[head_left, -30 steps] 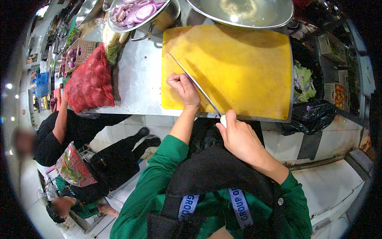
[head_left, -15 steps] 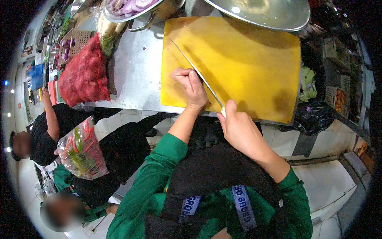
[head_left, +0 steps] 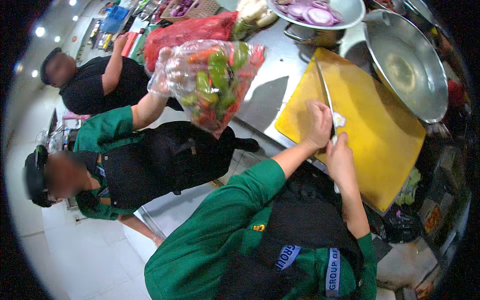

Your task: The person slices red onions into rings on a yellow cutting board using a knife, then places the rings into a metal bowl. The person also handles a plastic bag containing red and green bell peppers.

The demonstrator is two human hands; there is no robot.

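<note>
My right hand (head_left: 340, 159) grips the pale handle of a long-bladed knife (head_left: 328, 92), whose tip points toward the far left corner of a yellow cutting board (head_left: 382, 150). Close along the blade's left side is my left hand (head_left: 319, 125), its fingers curled together. Whatever those fingers hold, if anything, is hidden. On the board just right of the blade lies a small whitish piece (head_left: 339, 120), perhaps cut onion; its kind is hard to make out.
Beyond the board stand a bowl of sliced purple onions (head_left: 320, 16) and a wide metal bowl (head_left: 407, 65). At left, a co-worker lifts a clear bag of green and red peppers (head_left: 215, 75) before a red mesh sack (head_left: 170, 37). Another person (head_left: 95, 82) stands farther back.
My view has turned left, so the board appears farther right. The co-worker's bag of peppers has come up beside the counter. A whitish piece now shows beside the blade.
</note>
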